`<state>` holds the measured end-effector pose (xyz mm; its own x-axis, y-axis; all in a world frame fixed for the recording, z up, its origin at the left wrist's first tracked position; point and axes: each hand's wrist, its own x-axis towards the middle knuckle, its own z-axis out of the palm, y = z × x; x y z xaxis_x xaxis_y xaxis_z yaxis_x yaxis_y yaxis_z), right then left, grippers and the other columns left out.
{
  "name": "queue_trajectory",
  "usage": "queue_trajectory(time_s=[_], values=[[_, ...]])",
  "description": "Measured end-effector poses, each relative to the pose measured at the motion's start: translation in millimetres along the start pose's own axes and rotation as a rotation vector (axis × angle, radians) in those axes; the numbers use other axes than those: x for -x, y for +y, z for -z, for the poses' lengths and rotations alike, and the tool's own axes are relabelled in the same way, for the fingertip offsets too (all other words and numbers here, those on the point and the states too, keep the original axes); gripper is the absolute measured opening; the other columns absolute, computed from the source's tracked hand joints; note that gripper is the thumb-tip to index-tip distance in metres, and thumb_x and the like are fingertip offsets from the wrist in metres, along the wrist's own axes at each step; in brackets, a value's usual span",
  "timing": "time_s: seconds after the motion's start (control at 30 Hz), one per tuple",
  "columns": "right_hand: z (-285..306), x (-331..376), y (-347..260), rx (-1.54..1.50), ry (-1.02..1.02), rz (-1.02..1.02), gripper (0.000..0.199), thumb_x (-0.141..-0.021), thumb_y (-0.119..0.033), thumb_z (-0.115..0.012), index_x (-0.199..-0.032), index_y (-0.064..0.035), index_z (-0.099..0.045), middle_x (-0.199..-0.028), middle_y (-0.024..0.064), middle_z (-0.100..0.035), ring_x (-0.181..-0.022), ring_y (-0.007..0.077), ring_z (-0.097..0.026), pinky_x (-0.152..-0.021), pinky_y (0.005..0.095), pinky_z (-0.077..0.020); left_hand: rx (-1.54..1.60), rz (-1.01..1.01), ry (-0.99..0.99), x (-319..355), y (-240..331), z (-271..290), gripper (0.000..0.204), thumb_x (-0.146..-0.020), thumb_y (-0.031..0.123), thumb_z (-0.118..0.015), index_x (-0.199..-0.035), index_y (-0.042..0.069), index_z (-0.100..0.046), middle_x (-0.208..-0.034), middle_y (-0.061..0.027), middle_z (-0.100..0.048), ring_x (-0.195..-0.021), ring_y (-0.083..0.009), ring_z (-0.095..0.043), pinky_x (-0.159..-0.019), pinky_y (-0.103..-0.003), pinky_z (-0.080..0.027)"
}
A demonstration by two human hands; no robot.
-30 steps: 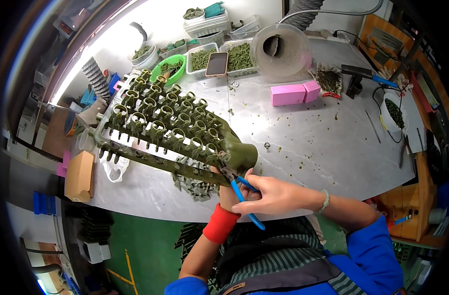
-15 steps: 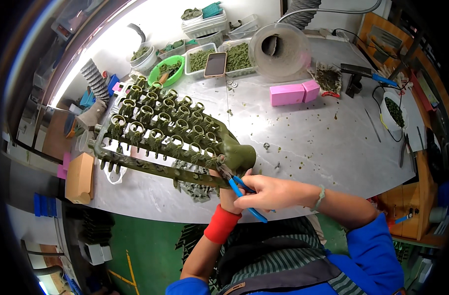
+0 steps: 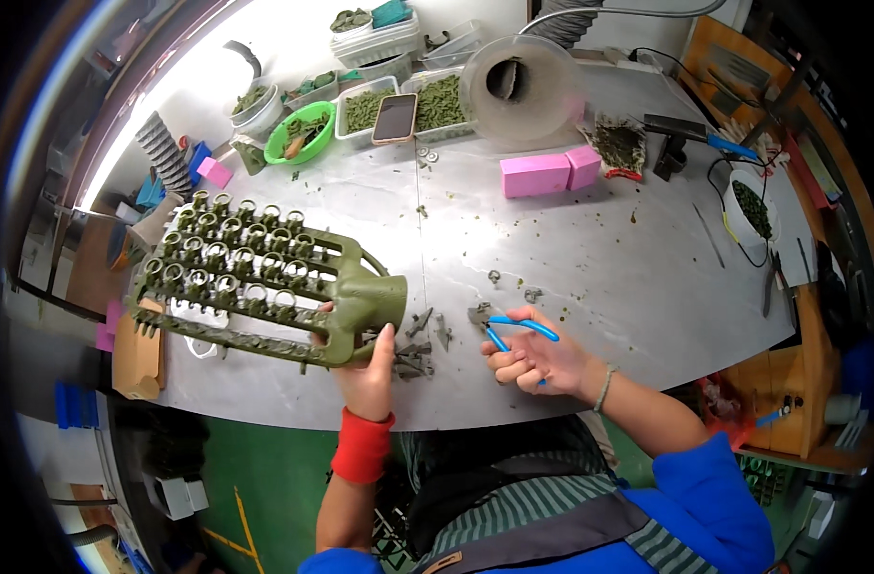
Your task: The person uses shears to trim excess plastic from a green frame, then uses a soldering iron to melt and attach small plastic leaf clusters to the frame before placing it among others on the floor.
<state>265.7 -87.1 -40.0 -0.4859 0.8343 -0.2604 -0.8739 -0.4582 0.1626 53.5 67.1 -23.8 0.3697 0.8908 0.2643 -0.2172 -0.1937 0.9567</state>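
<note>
- The left hand (image 3: pixel 368 368) is closed on the cup-shaped end of a large olive-green plastic casting tree (image 3: pixel 265 282), thumb up against its wall. The piece sits near the front edge of the worktop (image 3: pixel 590 268), toward its left side.
- The tree's long axis runs leftward and slightly away from the left hand. Rows of small ring-shaped parts stand on parallel runner bars, matt and ribbed.
- The right hand (image 3: pixel 542 362) is curled around blue-handled cutters (image 3: pixel 513 330). Their tip points left toward the tree's cup end, with a gap between them. The left hand is on the tree, so it is the nearer one.
- Between the hands, by the front edge, lies a small heap of cut green offcuts (image 3: pixel 418 349), angular and thin.
- Farther back sit two pink foam blocks (image 3: pixel 550 172), clear tubs of green parts (image 3: pixel 437 103), a green bowl (image 3: pixel 301 132) and a round translucent hood (image 3: pixel 521 88) near the rear edge.
- The worktop is pale, smooth and speckled with green crumbs.
</note>
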Motion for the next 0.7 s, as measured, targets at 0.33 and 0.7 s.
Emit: queue_trajectory(time_s=[0.33,0.7], values=[[-28.2,104.4,14.4,1.722,0.84,0.732,0.047,-0.082,-0.026,-0.074,-0.117,-0.0043,-0.054,-0.089,0.0064,-0.055,-0.075,0.0173,-0.056,-0.062,0.0289,-0.0482,0.193,0.149,-0.209,15.1,38.2,23.1,0.073,-0.084,-0.008,-0.059,-0.146,0.012,-0.027,-0.139,-0.0114,-0.042,-0.129,-0.0289,-0.045,-0.104,-0.053,-0.042],[10.9,185.7,-11.0,2.334,1.478,1.319,0.047,-0.082,-0.019,-0.071,-0.123,-0.0008,-0.056,-0.112,0.0165,-0.057,-0.105,0.0349,-0.056,-0.091,0.0415,-0.046,0.679,0.563,-0.509,33.4,57.5,-36.2,0.076,-0.079,-0.009,-0.047,-0.148,0.016,-0.026,-0.15,-0.0216,-0.033,-0.135,-0.0491,-0.038,-0.104,-0.074,-0.032]])
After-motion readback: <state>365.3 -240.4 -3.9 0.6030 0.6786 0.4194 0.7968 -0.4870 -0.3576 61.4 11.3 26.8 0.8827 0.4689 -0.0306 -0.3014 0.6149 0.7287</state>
